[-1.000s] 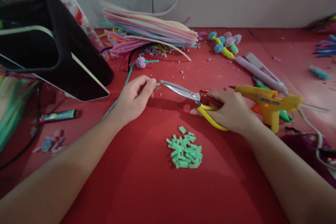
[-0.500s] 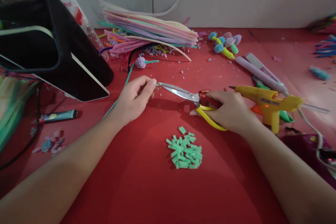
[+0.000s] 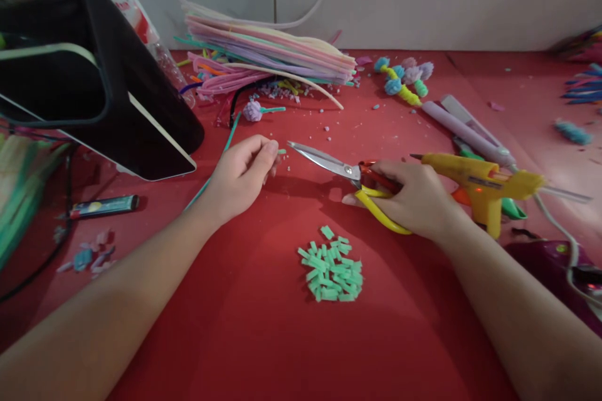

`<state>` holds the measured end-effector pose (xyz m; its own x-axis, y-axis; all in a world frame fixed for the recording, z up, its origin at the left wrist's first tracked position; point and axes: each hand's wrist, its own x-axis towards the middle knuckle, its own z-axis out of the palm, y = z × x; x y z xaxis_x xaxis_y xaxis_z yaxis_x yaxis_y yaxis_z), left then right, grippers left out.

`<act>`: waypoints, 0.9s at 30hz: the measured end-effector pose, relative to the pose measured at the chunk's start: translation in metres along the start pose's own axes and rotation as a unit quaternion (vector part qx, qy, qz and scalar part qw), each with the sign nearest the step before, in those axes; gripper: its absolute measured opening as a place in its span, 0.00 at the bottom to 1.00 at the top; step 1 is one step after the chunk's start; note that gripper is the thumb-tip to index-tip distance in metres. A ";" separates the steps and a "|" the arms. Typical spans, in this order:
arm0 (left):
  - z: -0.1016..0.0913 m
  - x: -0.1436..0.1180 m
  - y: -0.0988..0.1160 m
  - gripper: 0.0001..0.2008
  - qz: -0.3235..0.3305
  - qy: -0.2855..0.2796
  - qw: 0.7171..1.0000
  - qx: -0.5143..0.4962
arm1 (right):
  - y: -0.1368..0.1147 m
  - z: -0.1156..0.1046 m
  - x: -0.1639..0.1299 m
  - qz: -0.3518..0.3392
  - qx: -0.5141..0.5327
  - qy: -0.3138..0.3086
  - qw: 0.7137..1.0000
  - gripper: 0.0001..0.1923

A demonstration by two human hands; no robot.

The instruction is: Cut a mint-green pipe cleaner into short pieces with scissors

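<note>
On red felt, steel-bladed scissors (image 3: 345, 177).

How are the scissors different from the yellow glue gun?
The scissors have shiny metal blades; the glue gun is all plastic with a small pointed nozzle. The right hand grips the scissors; the glue gun stands untouched just behind it. The glue gun has a cord; the scissors have none. Both have yellow parts.

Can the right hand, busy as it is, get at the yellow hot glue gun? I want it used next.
Probably not yet: the right hand grips the yellow-handled scissors. The yellow hot glue gun lies just beyond it, nothing between.
</note>
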<state>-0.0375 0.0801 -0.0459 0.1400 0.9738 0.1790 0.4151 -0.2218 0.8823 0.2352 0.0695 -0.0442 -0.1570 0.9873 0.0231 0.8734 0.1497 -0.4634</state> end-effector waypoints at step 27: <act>-0.002 0.000 0.002 0.19 -0.009 -0.006 1.000 -0.006 | -0.004 -0.001 0.002 -0.011 -0.021 0.000 1.000 0.33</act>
<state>-0.0379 0.0797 -0.0431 0.1427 0.9772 0.1572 0.4068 -0.2027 0.8907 0.2313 0.0713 -0.0416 -0.1760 0.9838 0.0333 0.8880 0.1733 -0.4259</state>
